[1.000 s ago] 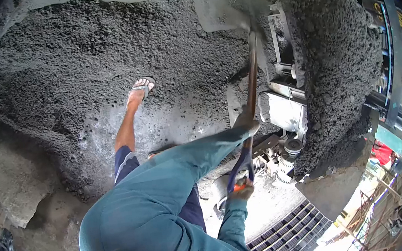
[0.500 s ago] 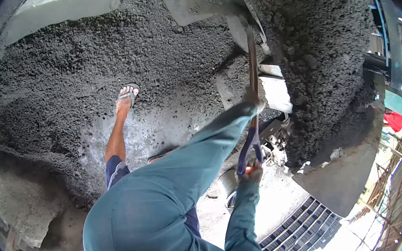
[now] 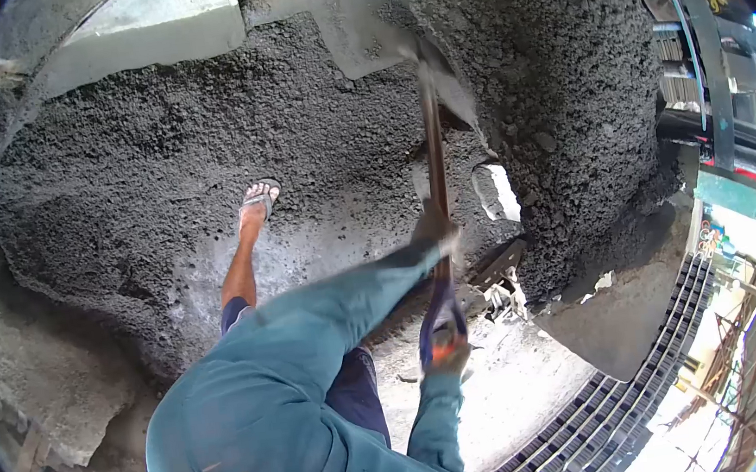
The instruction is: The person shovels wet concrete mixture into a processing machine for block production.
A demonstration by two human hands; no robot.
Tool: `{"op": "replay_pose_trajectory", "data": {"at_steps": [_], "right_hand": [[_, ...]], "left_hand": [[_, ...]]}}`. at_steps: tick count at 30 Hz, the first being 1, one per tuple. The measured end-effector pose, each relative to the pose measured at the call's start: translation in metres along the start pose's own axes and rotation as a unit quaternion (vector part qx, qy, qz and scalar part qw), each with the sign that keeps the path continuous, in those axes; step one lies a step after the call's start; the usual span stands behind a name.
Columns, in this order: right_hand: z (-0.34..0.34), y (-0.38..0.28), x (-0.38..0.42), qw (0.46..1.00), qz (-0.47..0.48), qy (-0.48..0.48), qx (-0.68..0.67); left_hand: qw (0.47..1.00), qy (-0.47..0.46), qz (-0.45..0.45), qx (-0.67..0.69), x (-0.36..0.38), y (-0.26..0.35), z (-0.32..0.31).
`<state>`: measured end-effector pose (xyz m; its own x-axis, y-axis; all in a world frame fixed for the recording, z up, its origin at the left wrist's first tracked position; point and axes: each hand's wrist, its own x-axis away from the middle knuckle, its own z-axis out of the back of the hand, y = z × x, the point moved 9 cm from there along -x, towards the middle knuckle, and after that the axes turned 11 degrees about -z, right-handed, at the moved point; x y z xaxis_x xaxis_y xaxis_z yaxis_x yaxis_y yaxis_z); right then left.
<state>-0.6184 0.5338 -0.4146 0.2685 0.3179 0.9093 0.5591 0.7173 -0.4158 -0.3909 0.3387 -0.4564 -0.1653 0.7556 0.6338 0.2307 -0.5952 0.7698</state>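
A long-handled shovel (image 3: 433, 141) runs up the view, its wooden shaft ending in a dark D-shaped grip. My left hand (image 3: 434, 227) is closed around the lower part of the shaft, smeared a little by motion. Lower down, my right hand (image 3: 448, 356) grips the D-handle, with something orange showing at the fingers. At the top, the blurred blade end lies by the edge of a tall heap of dark grey, crumbly mix (image 3: 569, 112). More of the same loose mix (image 3: 163, 149) covers the floor ahead and to the left.
My sandalled foot (image 3: 259, 196) stands at the edge of the loose mix. Pale slabs (image 3: 151, 43) lie at the upper left, with a broken concrete edge (image 3: 48, 367) below. A white-faced block (image 3: 499, 192) sits by the heap. Rows of dark blocks (image 3: 595, 426) curve along the lower right.
The shovel and both hands have shifted left and slightly down in the view. The view itself has turned, bringing the heap left and more of the block rows into sight.
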Motion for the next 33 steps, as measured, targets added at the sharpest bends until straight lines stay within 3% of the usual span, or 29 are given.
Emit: {"op": "replay_pose_trajectory", "data": {"at_steps": [2, 4, 7, 8, 11, 13, 16, 18, 20, 21, 25, 26, 28, 29, 30, 31, 32, 33], "right_hand": [[-0.071, -0.016, -0.026, 0.999, 0.005, -0.036, -0.007], [-0.128, -0.028, -0.051, 0.998, 0.008, -0.062, -0.019], [-0.145, -0.023, -0.07, 0.997, 0.012, -0.063, -0.034], [-0.133, -0.014, -0.07, 0.998, 0.016, -0.053, -0.038], [-0.061, 0.027, -0.039, 0.998, 0.015, 0.006, -0.053], [-0.005, 0.058, -0.008, 0.997, -0.005, 0.035, -0.067], [0.066, 0.084, 0.032, 0.996, -0.072, -0.006, -0.049], [0.104, 0.085, 0.066, 0.995, -0.043, 0.067, -0.065], [0.12, 0.085, 0.09, 0.996, -0.067, 0.021, -0.048], [0.106, 0.084, 0.118, 0.994, -0.075, 0.068, -0.032], [0.067, 0.09, 0.095, 0.996, -0.081, -0.033, -0.004], [0.032, 0.086, 0.089, 0.998, -0.052, -0.018, 0.024], [-0.047, 0.081, 0.069, 0.992, -0.061, -0.106, -0.002], [-0.108, 0.07, 0.082, 0.997, -0.039, -0.068, 0.017], [-0.129, 0.072, 0.028, 0.993, -0.035, -0.083, 0.077], [-0.191, 0.071, 0.038, 0.981, -0.036, -0.149, 0.122], [-0.228, 0.072, 0.042, 0.99, -0.03, -0.105, 0.091], [-0.275, 0.086, 0.044, 0.98, -0.111, -0.157, 0.04]], "left_hand": [[0.994, 0.079, -0.067, 0.032, -0.028, 0.065, 0.058], [0.994, 0.063, -0.045, 0.071, -0.15, 0.037, 0.049], [0.998, 0.062, -0.003, 0.029, -0.178, 0.033, 0.052], [0.998, 0.04, -0.038, 0.003, -0.183, 0.014, 0.04], [0.992, -0.057, -0.055, -0.098, -0.17, -0.101, -0.015], [0.982, -0.099, -0.054, -0.15, -0.12, -0.143, -0.041], [0.97, -0.117, -0.011, -0.211, -0.03, -0.208, -0.066], [0.964, -0.118, 0.005, -0.236, 0.013, -0.254, -0.077], [0.971, -0.097, 0.051, -0.214, 0.056, -0.246, -0.049], [0.974, -0.074, 0.07, -0.2, 0.074, -0.233, -0.029], [0.986, 0.053, 0.076, -0.138, 0.078, -0.179, 0.066], [0.988, 0.08, 0.056, -0.121, 0.06, -0.163, 0.09], [0.992, 0.105, -0.065, -0.027, -0.001, -0.118, 0.14], [0.984, 0.107, -0.135, 0.034, -0.026, -0.078, 0.169], [0.979, 0.132, -0.154, -0.011, -0.041, -0.03, 0.204], [0.973, 0.193, -0.125, 0.029, -0.076, -0.03, 0.232], [0.98, 0.197, -0.016, -0.013, -0.106, -0.02, 0.264], [0.974, 0.199, 0.091, -0.055, -0.125, -0.02, 0.291]]}}
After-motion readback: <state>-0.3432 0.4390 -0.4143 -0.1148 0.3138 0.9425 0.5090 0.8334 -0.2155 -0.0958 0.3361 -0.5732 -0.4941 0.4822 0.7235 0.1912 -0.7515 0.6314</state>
